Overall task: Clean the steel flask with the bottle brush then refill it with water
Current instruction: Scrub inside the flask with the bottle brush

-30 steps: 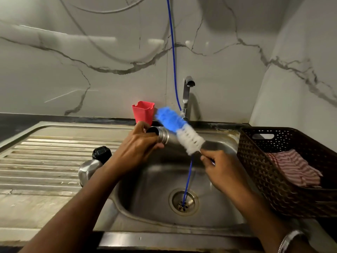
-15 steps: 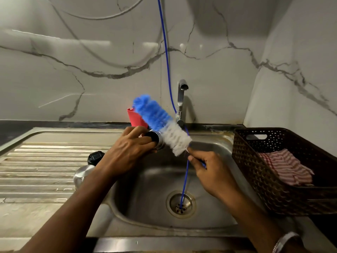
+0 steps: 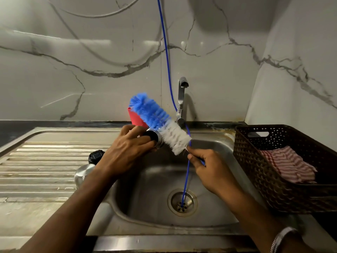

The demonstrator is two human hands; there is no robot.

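Observation:
My left hand point(image 3: 124, 152) grips the steel flask point(image 3: 158, 141) over the left edge of the sink, its open dark mouth turned to the right. Most of the flask's body is hidden by my fingers. My right hand point(image 3: 209, 170) pinches the thin handle of the bottle brush point(image 3: 160, 123) just below its bristles. The bristles are white near the handle and blue toward the tip. The brush slants up and to the left, crossing just behind the flask's mouth, outside the flask.
The steel sink basin point(image 3: 149, 201) lies below, with the tap point(image 3: 182, 92) behind it and a blue hose point(image 3: 185, 181) running into the drain. A red cup point(image 3: 135, 118) stands at the back. A rounded steel piece point(image 3: 83, 173) and black cap point(image 3: 95, 156) sit on the drainboard. At right, a woven basket point(image 3: 264, 179) holds striped cloth point(image 3: 288, 165).
The brush has swung left and upward, so its blue tip now points past the flask's mouth toward the red cup. My left hand keeps its hold on the flask.

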